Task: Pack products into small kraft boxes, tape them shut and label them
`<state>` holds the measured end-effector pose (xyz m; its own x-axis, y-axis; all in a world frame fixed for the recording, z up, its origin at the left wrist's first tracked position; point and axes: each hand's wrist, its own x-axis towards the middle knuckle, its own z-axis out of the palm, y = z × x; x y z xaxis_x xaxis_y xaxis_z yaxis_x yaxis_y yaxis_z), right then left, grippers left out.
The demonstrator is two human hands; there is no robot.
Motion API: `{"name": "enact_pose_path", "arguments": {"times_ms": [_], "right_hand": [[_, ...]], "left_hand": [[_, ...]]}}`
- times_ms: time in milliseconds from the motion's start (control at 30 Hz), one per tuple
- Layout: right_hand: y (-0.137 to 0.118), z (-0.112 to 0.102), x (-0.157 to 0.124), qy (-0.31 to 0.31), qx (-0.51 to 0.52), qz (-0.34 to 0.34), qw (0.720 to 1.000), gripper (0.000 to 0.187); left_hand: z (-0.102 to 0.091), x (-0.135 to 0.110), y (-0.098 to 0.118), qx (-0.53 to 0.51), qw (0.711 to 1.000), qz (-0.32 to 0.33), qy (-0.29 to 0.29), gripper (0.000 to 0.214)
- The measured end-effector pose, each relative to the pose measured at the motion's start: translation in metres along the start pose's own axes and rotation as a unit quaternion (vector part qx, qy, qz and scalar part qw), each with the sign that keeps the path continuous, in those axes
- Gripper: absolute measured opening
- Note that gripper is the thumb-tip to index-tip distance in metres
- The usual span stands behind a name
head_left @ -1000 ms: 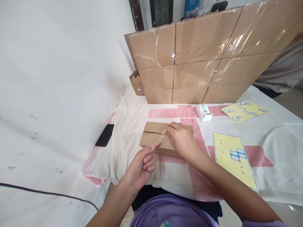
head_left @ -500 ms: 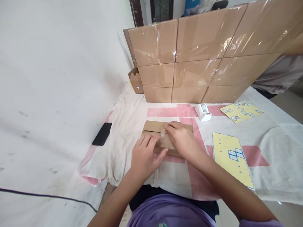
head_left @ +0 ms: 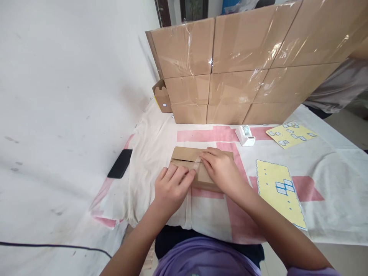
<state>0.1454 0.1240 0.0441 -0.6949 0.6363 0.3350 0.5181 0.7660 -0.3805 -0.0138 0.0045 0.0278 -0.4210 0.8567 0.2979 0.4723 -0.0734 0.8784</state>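
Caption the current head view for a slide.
Left hand and right hand at a clear tape strip over a small cardboard box, white tape dispenser beyond.

Counting over my remote feed, I get two bare hands, one left hand [head_left: 173,186] and one right hand [head_left: 222,167], plus one closed cardboard box [head_left: 202,177] and one strip of clear tape [head_left: 197,164]. On the one table [head_left: 152,153] I tally one white tape dispenser [head_left: 245,137], two yellow sheets [head_left: 280,191], one black phone [head_left: 120,164] and one notched cardboard piece [head_left: 162,98]. I also make out one tall cardboard screen [head_left: 238,63] with nine panels [head_left: 188,90], one dark cable [head_left: 57,245] and one other person [head_left: 335,90].
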Motion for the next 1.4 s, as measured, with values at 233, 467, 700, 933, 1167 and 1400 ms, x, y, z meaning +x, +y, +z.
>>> {"name": "enact_pose_path", "arguments": {"times_ms": [233, 467, 700, 933, 1167, 1400], "right_hand": [[-0.001, -0.001, 0.001, 0.015, 0.019, 0.025, 0.999, 0.026], [0.000, -0.001, 0.002, 0.032, 0.028, 0.029, 0.999, 0.014], [-0.001, -0.004, 0.003, 0.025, 0.011, 0.060, 0.998, 0.028], [0.000, 0.000, 0.002, 0.029, 0.022, 0.088, 0.995, 0.058], [0.000, -0.001, 0.000, 0.023, 0.043, 0.101, 0.994, 0.066], [0.000, -0.002, 0.000, 0.035, 0.060, 0.109, 0.992, 0.065]], "left_hand": [[-0.017, 0.037, 0.031, 0.338, 0.905, 0.249, -0.062, 0.020], [-0.017, 0.091, 0.061, 0.482, 0.836, 0.243, -0.100, 0.024], [-0.009, 0.111, 0.066, 0.522, 0.805, 0.257, -0.113, 0.025], [-0.011, 0.117, 0.074, 0.526, 0.797, 0.289, -0.073, 0.027], [-0.010, 0.119, 0.084, 0.527, 0.794, 0.299, -0.059, 0.024], [-0.003, 0.118, 0.076, 0.540, 0.773, 0.328, -0.057, 0.027]]}}
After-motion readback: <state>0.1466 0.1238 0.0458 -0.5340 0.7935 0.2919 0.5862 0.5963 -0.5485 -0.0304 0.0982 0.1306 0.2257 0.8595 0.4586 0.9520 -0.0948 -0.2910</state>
